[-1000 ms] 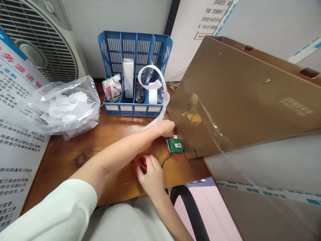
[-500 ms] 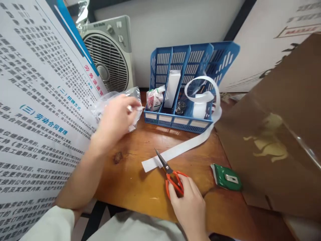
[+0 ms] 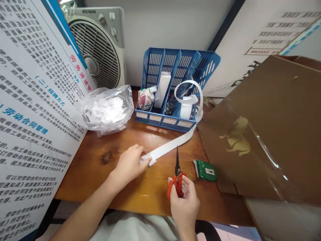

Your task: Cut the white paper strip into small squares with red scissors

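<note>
A long white strip of ribbon or tape [image 3: 170, 146] runs across the table from a loose coil at the blue organizer [image 3: 165, 122]. My left hand [image 3: 131, 162] pinches the near end of this strip, where a small white piece overlaps it. In my right hand [image 3: 184, 197] are red-handled scissors [image 3: 178, 170], blades together and tips pointing away from me, a little right of the strip. To the left, a clear plastic bag [image 3: 126, 115] holds many small white cut pieces [image 3: 109, 110]. A green tape measure [image 3: 206, 170] lies right of the scissors.
Behind the bag stands a grey box fan [image 3: 117, 50]. A printed board [image 3: 37, 134] borders the left side, and a large brown cardboard box [image 3: 271, 134] the right. Packets and a white box [image 3: 162, 88] sit in the organizer's compartments. The wooden table's [image 3: 120, 204] front edge is near me.
My left hand has moved from the plastic bag down to the strip's end and now grips it. The scissors have drawn off the strip and turned upright, their blades closed. The view has shifted.
</note>
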The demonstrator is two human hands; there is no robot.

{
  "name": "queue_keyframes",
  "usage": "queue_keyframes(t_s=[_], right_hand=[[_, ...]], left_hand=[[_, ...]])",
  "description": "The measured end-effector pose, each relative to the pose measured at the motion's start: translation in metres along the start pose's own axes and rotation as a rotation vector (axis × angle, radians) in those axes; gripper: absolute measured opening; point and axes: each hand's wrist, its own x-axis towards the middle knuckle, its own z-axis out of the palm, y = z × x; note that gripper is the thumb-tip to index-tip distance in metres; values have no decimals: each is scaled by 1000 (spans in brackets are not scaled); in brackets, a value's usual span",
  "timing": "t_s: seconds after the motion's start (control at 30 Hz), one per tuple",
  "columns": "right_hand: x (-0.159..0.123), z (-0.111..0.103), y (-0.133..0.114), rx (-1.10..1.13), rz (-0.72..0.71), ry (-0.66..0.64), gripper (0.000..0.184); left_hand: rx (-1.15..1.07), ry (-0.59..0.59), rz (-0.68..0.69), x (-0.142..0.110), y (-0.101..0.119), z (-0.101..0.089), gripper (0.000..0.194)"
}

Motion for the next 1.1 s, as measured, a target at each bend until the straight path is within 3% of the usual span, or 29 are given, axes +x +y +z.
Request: queue_keyframes(t_s=[0.1, 0.27, 0.47, 0.6, 0.8, 0.9, 1.1], right_hand=[[0, 0, 0, 1, -25, -13, 41], [1, 0, -4, 42, -2, -6, 43], [1, 0, -4, 38, 26, -22, 42], [2, 1, -4, 30, 34, -33, 39], [1, 1, -2, 60, 82, -25, 41], [0, -1, -1, 52, 89, -20, 45], [1, -1, 1, 58, 105, -58, 47]], left_hand=[[36, -19, 5, 9, -2, 13, 24], [3, -46, -8, 12, -6, 18, 21], [-111, 18, 9, 8, -8, 27, 20], [-246, 47, 16, 4, -7, 31, 10], [-502, 18, -2, -5, -20, 5, 20], [-667, -67, -66, -12, -30, -9, 26], [-875, -161, -139, -21, -38, -13, 24]])
